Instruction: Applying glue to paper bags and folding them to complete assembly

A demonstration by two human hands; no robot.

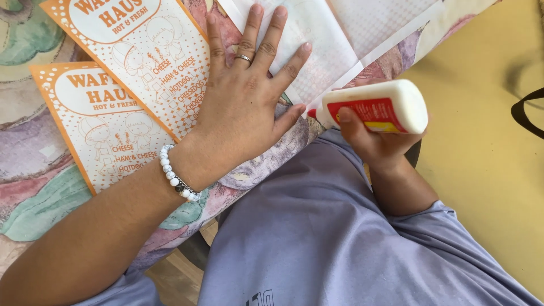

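The white glue bottle (377,107) with its red label sits right of centre in the frame, tipped on its side, its nozzle touching the edge of a pale, face-down paper sheet (317,39) at upper centre. The right hand (374,144) has its fingers wrapped round the bottle from below. The left hand (249,96), fingers spread wide and holding nothing, presses flat on that sheet; it wears a ring and a white bead bracelet (177,178). Left of it lie two orange-printed paper bags (141,62), overlapping, on a tabletop (34,209) under a flowered cloth. The nozzle is at the very edge, so a hard squeeze could, I'd judge, run glue onto the cloth or the left thumb just beside it.
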